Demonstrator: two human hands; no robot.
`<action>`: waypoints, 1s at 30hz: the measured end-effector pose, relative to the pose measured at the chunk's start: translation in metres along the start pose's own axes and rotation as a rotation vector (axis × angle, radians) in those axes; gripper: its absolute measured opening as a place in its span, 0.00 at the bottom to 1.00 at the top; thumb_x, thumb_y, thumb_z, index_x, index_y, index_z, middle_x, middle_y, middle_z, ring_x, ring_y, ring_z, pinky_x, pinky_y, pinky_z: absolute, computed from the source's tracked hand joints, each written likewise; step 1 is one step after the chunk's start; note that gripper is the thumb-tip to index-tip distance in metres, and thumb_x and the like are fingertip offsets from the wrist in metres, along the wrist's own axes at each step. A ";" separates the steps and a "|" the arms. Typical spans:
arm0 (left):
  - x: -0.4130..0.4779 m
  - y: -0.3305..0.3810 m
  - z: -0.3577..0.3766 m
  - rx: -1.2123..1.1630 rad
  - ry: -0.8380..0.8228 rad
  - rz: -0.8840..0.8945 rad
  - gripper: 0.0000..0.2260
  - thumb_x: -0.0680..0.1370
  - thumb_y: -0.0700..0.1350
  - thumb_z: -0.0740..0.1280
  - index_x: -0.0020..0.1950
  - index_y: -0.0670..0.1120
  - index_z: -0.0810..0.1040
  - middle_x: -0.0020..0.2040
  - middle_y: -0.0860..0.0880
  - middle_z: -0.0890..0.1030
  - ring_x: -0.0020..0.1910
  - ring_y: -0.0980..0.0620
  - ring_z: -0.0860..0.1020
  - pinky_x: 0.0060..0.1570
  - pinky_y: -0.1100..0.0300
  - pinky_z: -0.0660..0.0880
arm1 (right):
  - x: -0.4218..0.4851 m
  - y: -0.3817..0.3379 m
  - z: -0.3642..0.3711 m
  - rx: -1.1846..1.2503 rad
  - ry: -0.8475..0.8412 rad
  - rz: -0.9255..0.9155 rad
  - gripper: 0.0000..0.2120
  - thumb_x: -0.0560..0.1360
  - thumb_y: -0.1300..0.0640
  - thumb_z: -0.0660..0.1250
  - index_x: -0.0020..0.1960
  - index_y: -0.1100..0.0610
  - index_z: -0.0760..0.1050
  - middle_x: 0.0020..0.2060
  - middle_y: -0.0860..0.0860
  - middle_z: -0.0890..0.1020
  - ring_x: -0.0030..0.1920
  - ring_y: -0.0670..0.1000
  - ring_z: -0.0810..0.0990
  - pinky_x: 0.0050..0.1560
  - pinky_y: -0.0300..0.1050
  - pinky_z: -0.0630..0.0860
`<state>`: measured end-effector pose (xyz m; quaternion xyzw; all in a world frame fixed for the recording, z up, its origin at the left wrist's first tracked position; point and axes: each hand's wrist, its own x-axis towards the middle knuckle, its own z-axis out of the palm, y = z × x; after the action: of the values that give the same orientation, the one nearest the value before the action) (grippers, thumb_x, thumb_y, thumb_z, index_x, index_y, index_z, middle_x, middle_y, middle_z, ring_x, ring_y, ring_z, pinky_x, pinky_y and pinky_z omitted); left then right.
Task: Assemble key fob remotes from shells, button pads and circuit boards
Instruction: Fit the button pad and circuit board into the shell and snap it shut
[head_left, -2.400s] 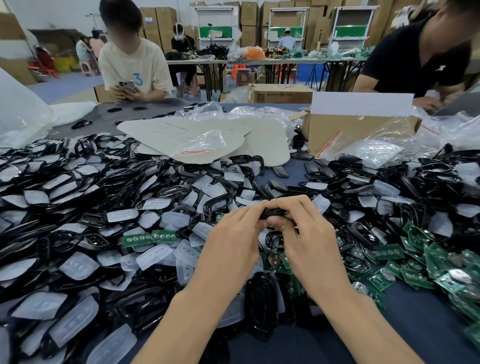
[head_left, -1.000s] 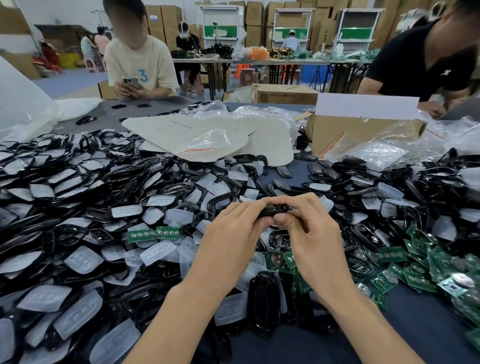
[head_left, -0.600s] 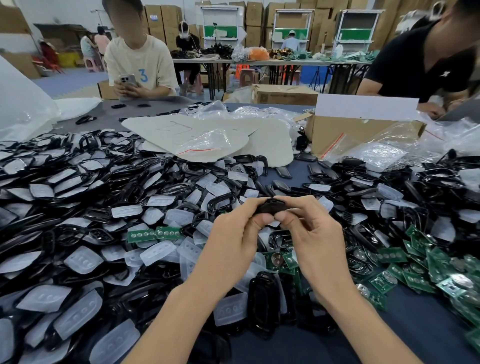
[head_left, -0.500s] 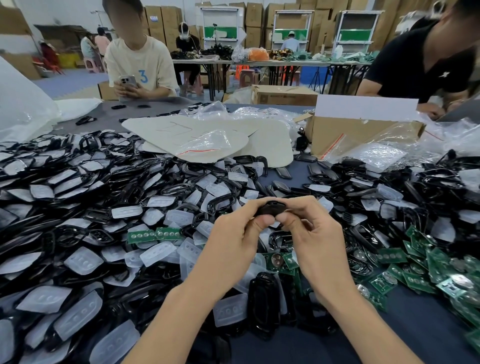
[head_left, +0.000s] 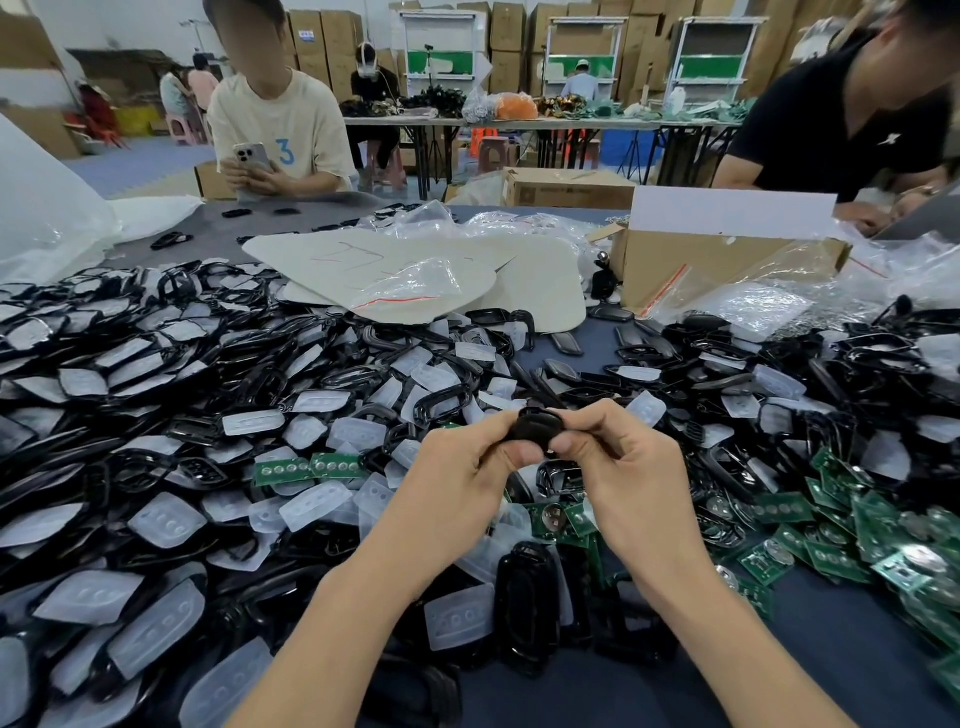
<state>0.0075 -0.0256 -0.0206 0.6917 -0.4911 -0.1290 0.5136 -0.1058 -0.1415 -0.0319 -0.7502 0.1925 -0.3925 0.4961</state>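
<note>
Both hands meet at the middle of the table over a black key fob shell (head_left: 536, 427). My left hand (head_left: 462, 478) pinches its left end between thumb and fingers. My right hand (head_left: 618, 467) pinches its right end the same way. The fob is held above the heap, its rounded back facing me; whatever is inside it is hidden. Black shells and frames (head_left: 218, 374) with clear button pads (head_left: 166, 522) cover the left half of the table. Green circuit boards (head_left: 893, 551) lie heaped at the right, and a green strip (head_left: 306, 467) lies left of my hands.
A cardboard box (head_left: 717, 260) with plastic bags stands at the back right. Pale foam sheets (head_left: 415, 270) lie behind the heap. A person with a phone (head_left: 249, 156) sits across the table; another in a black shirt (head_left: 841, 114) leans in at the right. Blue table cloth (head_left: 841, 649) shows near right.
The fob has turned in my fingers, from a thin edge-on view to its rounded back facing me. Both hands have stayed in about the same place.
</note>
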 end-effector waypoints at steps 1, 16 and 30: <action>0.000 -0.001 0.000 0.004 0.001 -0.004 0.09 0.81 0.45 0.66 0.54 0.60 0.80 0.39 0.39 0.82 0.36 0.39 0.75 0.37 0.49 0.71 | 0.000 0.000 0.000 0.007 0.000 0.010 0.21 0.77 0.65 0.71 0.42 0.36 0.81 0.42 0.41 0.86 0.44 0.47 0.84 0.50 0.45 0.81; 0.000 -0.005 0.013 -0.223 0.046 -0.017 0.13 0.84 0.52 0.54 0.56 0.53 0.78 0.37 0.57 0.81 0.37 0.59 0.77 0.40 0.66 0.74 | 0.002 -0.005 0.001 0.307 -0.149 0.097 0.06 0.78 0.63 0.69 0.44 0.55 0.80 0.31 0.52 0.83 0.33 0.46 0.81 0.37 0.36 0.78; -0.001 -0.005 0.019 -0.356 -0.073 -0.078 0.20 0.82 0.61 0.54 0.70 0.59 0.74 0.32 0.59 0.70 0.33 0.56 0.70 0.41 0.59 0.74 | 0.002 -0.002 0.000 0.281 -0.176 0.185 0.19 0.70 0.38 0.73 0.60 0.39 0.80 0.52 0.44 0.84 0.52 0.50 0.84 0.51 0.47 0.83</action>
<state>-0.0026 -0.0357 -0.0336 0.6033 -0.4517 -0.2587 0.6042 -0.1049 -0.1423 -0.0288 -0.6841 0.1600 -0.3013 0.6447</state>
